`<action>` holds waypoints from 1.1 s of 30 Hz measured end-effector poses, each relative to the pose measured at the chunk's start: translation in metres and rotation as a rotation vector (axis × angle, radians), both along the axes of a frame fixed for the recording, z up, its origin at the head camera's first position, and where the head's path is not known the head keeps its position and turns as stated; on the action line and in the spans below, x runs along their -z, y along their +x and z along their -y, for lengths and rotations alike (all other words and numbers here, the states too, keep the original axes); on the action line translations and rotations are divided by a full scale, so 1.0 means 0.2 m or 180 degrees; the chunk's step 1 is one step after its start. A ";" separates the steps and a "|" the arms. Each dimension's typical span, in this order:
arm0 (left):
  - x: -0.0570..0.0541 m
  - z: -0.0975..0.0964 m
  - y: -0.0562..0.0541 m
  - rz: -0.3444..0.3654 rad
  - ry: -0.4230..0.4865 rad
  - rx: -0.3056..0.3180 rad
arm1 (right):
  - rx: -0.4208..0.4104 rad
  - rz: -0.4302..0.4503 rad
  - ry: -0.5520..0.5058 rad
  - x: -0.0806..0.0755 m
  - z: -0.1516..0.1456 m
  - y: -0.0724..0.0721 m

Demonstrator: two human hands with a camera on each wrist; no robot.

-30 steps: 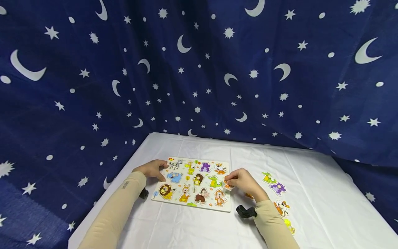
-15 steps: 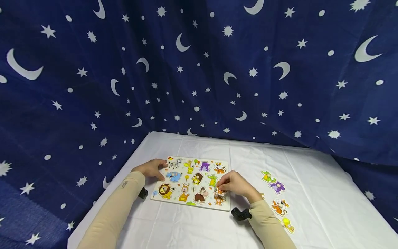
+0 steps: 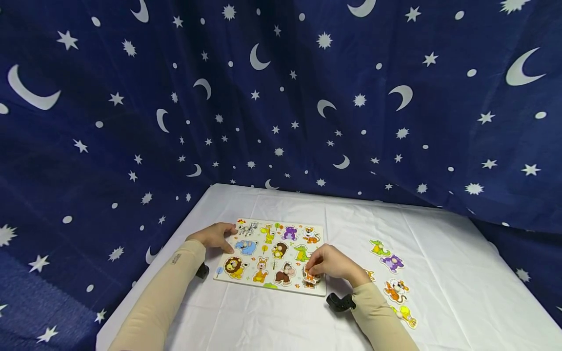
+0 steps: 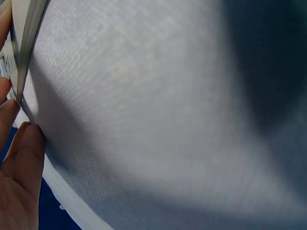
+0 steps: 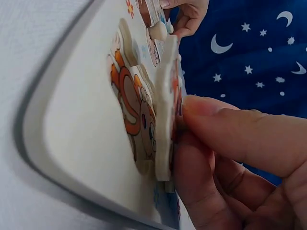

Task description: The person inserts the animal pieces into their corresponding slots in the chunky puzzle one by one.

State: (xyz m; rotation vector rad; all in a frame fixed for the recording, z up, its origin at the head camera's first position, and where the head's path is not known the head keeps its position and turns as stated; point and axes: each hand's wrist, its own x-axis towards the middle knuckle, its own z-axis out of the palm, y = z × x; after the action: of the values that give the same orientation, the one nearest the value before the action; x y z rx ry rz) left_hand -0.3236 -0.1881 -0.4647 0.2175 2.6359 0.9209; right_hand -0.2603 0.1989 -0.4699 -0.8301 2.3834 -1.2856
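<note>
My right hand [image 3: 335, 262] pinches an orange monkey puzzle piece [image 3: 310, 276] between thumb and fingers. In the right wrist view this monkey piece [image 5: 165, 115] stands tilted, nearly edge-on, close above the matching monkey-shaped recess [image 5: 136, 117]. That recess lies at the near right corner of a white animal puzzle board [image 3: 241, 280]. The board shows a zebra, giraffe, elephant, lion and other animals. My left hand [image 3: 216, 236] rests on the board's left edge with thumb and fingers spread. In the left wrist view its fingers [image 4: 29, 153] touch that edge.
Loose pieces lie on the white tablecloth [image 3: 263, 321] right of the board: a green crocodile [image 3: 379, 248], a purple hippo [image 3: 392, 263], a tiger [image 3: 396, 291] and a yellow piece [image 3: 407, 317]. My right wrist partly hides an orange piece [image 3: 370, 275]. A starry blue curtain [image 3: 281, 122] hangs behind.
My right hand has carried the monkey piece from the board's right edge leftward and nearer, over the monkey recess. My left hand has stayed at the board's left edge.
</note>
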 end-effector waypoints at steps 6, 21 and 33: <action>-0.01 0.00 0.01 0.0026 0.0007 -0.0019 | -0.0096 0.0093 0.0037 0.00 0.00 0.00; -0.01 -0.01 0.01 0.0068 -0.0037 -0.0130 | -0.0136 0.0088 0.0119 0.02 0.04 0.01; -0.01 0.00 0.01 0.0085 -0.0107 -0.0065 | -0.0201 -0.0256 0.0482 -0.01 0.06 0.03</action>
State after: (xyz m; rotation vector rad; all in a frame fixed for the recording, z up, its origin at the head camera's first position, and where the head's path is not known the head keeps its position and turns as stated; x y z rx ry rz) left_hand -0.3221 -0.1874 -0.4624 0.1693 2.6316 0.8790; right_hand -0.2551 0.1870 -0.4686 -0.9189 2.4594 -1.0515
